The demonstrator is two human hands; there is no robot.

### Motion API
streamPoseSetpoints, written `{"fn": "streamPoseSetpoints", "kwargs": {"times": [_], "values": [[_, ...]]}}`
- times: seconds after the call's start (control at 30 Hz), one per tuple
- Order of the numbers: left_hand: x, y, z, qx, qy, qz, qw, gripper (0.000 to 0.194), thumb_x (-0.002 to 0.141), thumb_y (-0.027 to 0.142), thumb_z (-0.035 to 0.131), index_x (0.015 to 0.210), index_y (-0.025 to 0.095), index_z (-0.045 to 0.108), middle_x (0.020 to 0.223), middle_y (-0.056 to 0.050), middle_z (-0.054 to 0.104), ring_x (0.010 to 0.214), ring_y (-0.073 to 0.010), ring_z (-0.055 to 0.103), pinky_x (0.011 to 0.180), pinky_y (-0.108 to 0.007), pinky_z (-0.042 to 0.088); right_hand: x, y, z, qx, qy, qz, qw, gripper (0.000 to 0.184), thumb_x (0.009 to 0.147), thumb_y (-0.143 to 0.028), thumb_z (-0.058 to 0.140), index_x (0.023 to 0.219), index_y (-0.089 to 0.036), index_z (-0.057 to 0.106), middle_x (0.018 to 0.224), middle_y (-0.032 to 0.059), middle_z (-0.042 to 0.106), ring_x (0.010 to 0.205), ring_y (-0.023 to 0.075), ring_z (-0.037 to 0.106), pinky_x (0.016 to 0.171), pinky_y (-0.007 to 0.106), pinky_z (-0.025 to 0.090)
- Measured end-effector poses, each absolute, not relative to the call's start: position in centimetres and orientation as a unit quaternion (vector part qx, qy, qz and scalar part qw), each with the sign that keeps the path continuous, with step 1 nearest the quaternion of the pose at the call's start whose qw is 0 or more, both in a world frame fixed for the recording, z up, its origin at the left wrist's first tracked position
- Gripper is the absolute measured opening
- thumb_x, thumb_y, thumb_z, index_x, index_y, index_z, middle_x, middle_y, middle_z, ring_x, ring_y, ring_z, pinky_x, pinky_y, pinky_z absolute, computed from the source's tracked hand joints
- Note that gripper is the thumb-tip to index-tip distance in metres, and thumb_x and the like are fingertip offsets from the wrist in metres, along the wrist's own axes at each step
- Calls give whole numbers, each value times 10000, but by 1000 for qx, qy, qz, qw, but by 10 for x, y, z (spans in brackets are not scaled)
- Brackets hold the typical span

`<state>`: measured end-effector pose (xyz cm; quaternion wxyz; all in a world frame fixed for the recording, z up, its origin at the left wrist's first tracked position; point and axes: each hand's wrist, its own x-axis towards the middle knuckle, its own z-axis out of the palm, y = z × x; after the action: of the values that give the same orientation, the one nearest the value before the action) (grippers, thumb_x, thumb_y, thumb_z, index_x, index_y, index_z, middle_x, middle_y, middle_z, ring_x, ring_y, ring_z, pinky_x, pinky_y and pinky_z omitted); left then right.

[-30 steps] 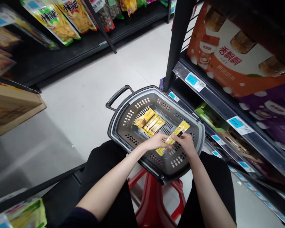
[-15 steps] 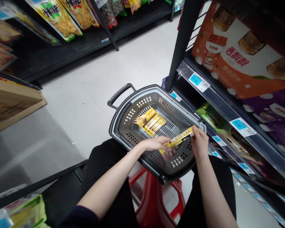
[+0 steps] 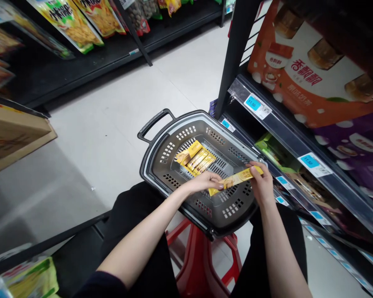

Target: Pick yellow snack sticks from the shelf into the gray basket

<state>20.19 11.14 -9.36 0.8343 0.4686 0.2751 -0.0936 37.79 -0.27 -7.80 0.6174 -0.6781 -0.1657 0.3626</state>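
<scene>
Between my two hands I hold a long yellow stick packet [image 3: 238, 177], printed side facing up, over the shopping basket. My left hand [image 3: 207, 182] pinches its left end between thumb and fingers. At the other end, the thumb and fingers of my right hand [image 3: 262, 182] close on the packet. Below it, the grey and black shopping basket [image 3: 174, 176] rests at my lap, with holes through its walls. Inside lies an opened yellow box [image 3: 191, 151] with several similar stick packets [image 3: 202, 162] showing in it.
A red stool [image 3: 199, 265] stands under the basket between my knees. To the right runs a shelf [image 3: 279, 124] with price tags and large drink cartons [image 3: 301, 70]. Snack bags [image 3: 71, 25] hang at the upper left, above a cardboard box [image 3: 15, 136].
The yellow packet has turned in my hands, from its narrow edge to its broad printed face. My left fingers have drawn in under it. The view has shifted slightly.
</scene>
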Motion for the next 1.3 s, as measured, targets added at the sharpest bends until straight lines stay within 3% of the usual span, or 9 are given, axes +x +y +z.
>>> {"fn": "streamPoseSetpoints", "kwargs": {"times": [0.13, 0.33, 0.47, 0.73, 0.97, 1.17, 1.3], "values": [[201, 110, -102, 518, 295, -92, 798, 346, 493, 329, 787, 723, 116, 641, 624, 5, 648, 574, -103, 556, 576, -204, 403, 379, -6, -84, -712, -173, 367, 574, 527, 640, -353, 699, 1117, -211, 527, 792, 50, 659, 740, 221, 604, 698, 390, 484], [199, 108, -107, 565, 267, -122, 771, 263, 486, 293, 777, 642, 121, 653, 584, 24, 636, 565, -101, 554, 552, -191, 392, 377, -4, -85, -717, -165, 383, 559, 341, 610, -359, 715, 895, -201, 614, 808, 74, 674, 701, 233, 616, 665, 412, 514], [199, 109, -106, 580, 270, -121, 759, 253, 494, 291, 770, 641, 119, 657, 600, 23, 640, 570, -101, 548, 549, -189, 386, 376, -3, -84, -716, -145, 383, 565, 336, 587, -350, 730, 864, -202, 610, 794, 68, 676, 682, 230, 616, 627, 397, 517], [199, 109, -105, 541, 265, -126, 788, 243, 500, 283, 773, 626, 122, 641, 616, 13, 643, 596, -109, 558, 581, -200, 394, 377, -3, -85, -722, -147, 381, 558, 360, 588, -375, 723, 875, -198, 597, 801, 79, 672, 688, 236, 613, 595, 384, 506], [200, 107, -94, 350, 246, -110, 897, 283, 627, 295, 707, 838, 115, 652, 723, -15, 619, 617, -86, 529, 587, -207, 395, 378, -3, -70, -636, -153, 444, 612, 424, 684, -444, 636, 1038, -226, 553, 876, 72, 641, 773, 220, 607, 586, 332, 479], [196, 109, -89, 341, 222, -128, 905, 338, 693, 294, 688, 996, 157, 630, 746, 5, 570, 618, -50, 470, 500, -159, 322, 377, -2, -75, -625, -137, 402, 655, 245, 553, -319, 768, 675, -190, 600, 620, -25, 537, 563, 100, 488, 547, 236, 410], [196, 108, -90, 355, 208, -154, 899, 367, 708, 359, 676, 1006, 150, 631, 767, -16, 614, 638, -70, 521, 523, -177, 361, 377, -3, -80, -659, -107, 370, 646, 243, 575, -327, 758, 648, -182, 577, 580, -38, 504, 514, 87, 442, 483, 214, 363]]}}
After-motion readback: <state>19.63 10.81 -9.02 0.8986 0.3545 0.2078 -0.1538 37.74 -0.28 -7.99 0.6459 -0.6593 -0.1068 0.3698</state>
